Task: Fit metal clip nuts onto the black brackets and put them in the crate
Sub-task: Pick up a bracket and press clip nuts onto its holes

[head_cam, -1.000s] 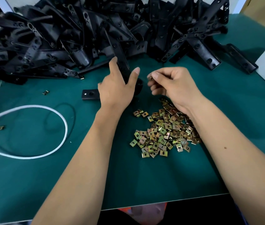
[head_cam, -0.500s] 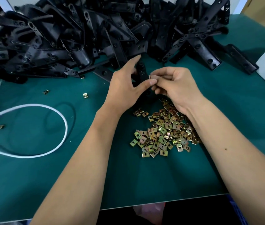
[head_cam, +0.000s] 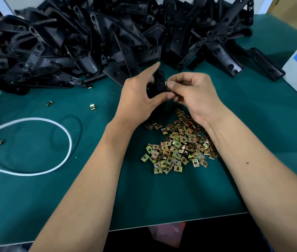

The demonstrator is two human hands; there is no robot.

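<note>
Two hands (head_cam: 138,99) – four stray clip nuts (head_cam: 92,106) – one white cable (head_cam: 40,171).

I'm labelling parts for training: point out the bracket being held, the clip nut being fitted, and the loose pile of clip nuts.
held bracket (head_cam: 160,82), head view, on its black face between the hands.
clip nut (head_cam: 166,83), head view, on its brass edge at the right thumb.
pile of clip nuts (head_cam: 178,148), head view, on the heap's middle.

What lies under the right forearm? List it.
The clip nut pile on the green mat runs under the right forearm. Its right edge is covered, so how far it extends cannot be seen.
</note>
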